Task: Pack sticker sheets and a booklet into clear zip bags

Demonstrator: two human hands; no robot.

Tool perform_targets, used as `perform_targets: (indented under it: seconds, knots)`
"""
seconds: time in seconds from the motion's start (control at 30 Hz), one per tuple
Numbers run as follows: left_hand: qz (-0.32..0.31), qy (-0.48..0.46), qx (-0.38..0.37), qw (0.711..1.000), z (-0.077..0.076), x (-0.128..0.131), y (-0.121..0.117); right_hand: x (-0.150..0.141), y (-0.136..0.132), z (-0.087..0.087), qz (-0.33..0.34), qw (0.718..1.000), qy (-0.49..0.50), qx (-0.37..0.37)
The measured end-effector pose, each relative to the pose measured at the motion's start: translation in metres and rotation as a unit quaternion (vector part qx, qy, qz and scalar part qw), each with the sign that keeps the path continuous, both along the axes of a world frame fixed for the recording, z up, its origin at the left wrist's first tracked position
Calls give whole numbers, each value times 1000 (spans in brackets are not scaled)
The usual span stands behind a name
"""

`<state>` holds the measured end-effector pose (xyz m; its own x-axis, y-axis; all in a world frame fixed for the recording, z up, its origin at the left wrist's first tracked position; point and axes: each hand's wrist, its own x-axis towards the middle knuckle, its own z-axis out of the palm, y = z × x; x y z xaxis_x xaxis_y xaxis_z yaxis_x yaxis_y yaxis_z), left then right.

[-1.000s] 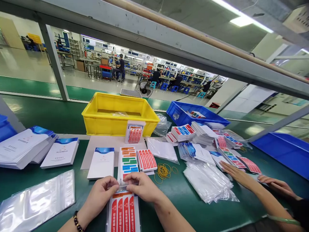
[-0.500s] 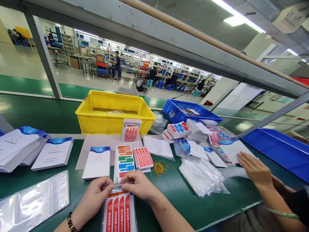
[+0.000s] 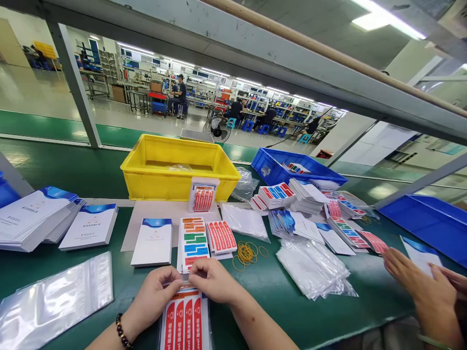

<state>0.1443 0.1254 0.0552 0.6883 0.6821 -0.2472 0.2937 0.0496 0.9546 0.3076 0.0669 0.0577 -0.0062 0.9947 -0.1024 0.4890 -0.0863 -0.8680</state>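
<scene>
A clear zip bag (image 3: 208,321) with a red label sheet (image 3: 184,323) inside lies in front of me, running off the bottom edge. My left hand (image 3: 160,291) pinches the left part of its top edge. My right hand (image 3: 213,282) pinches the same edge just to the right, the two hands almost touching. Right beyond my fingers is a stack of multicoloured label sheets (image 3: 194,243). Beside that stack are red label sheets (image 3: 221,237) on the right and a pile of white booklets with blue tops (image 3: 152,245) on the left.
A yellow bin (image 3: 178,182) stands behind, with a filled bag (image 3: 203,197) leaning on it. Rubber bands (image 3: 246,255) and clear bags (image 3: 314,267) lie right. A co-worker's hands (image 3: 423,279) handle a booklet (image 3: 419,255) there. More bags (image 3: 62,301) and booklets (image 3: 89,226) are left.
The view has shifted slightly, so things sit further right. My hands keep their pinch on the bag's top. The co-worker's hands have moved, a booklet now showing at them.
</scene>
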Motion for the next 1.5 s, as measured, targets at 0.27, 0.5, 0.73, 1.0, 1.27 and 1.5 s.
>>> perform_targets:
  seconds: [0.27, 0.5, 0.73, 1.0, 1.27, 1.5]
  knots:
    - [1, -7, 15, 1000, -3, 1, -1, -6, -3, -2, 41, 997, -49, 43]
    - [-4, -2, 92, 996, -3, -1, 1, -4, -4, -4, 77, 986, -123, 78]
    - [142, -14, 314, 939, 24, -43, 8, 2, -2, -8, 92, 942, -284, 151]
    - [157, 417, 260, 856, 34, -129, 31, -1, 0, -23, 45, 909, -355, 214]
    - [148, 468, 206, 847, 11, -172, 43, 1, 1, -20, 3, 913, -306, 271]
    - [115, 363, 269, 885, 39, -124, 13, -14, -4, -14, 73, 966, -89, 231]
